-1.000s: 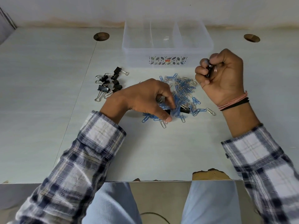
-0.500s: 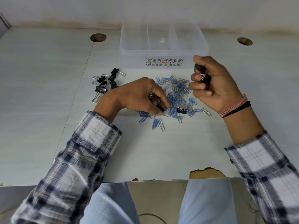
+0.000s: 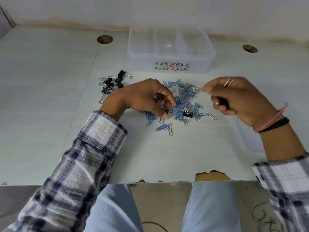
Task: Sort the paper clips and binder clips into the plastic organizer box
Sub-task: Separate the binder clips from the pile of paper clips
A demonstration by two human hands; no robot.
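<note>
Blue paper clips (image 3: 184,101) heaped mid-table, before clear organizer box (image 3: 170,61). Left hand (image 3: 143,97) pinches a binder clip (image 3: 167,112), mostly hidden. Right hand (image 3: 237,97) blurred, curled round something black; contents unclear.

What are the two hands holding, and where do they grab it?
The right hand curls around a black binder clip, gripping its body in the palm. The left hand pinches another black clip by its body, low in the paper clips.

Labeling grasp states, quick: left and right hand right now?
Left hand: pinching a black binder clip in the paper clip pile.
Right hand: closed around something dark, blurred.
</note>
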